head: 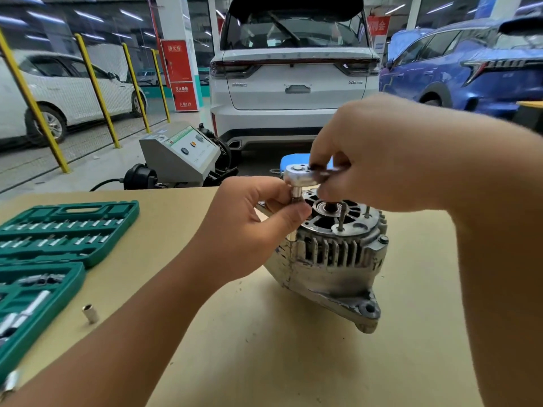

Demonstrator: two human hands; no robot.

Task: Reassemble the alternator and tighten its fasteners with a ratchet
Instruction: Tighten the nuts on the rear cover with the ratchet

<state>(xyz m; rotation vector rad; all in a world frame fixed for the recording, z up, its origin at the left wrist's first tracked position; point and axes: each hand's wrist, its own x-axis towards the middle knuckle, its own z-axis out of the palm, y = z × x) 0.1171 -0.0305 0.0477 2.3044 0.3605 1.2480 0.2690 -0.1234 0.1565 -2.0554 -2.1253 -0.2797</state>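
Alternator [332,254] is sitting on the tan table [264,348], right of centre, open end face up, studs sticking up from it. Person is holding the ratchet [299,173] head over its far-left rim. Right hand [379,160] is gripping the ratchet at the head end; handle is hidden behind the hand. Left hand [264,210] is pinching the socket [296,198] under the head, guiding it down. The fastener itself is hidden, so can't tell if the socket is seated.

Risks:
- Socket going on crooked or only partly, then slipping and rounding the fastener.
- Fastener starting cross-threaded if she's driving it before it's running freely.
- Alternator is resting loose on its housing and mounting ear, nothing clamping it; torque could be rocking or spinning it, left fingers getting nipped.
- Ratchet swing could be knocking the exposed studs.

Socket set case [58,230] is lying open near left, one loose socket [90,313] standing on the table beside it; could be rolling off.
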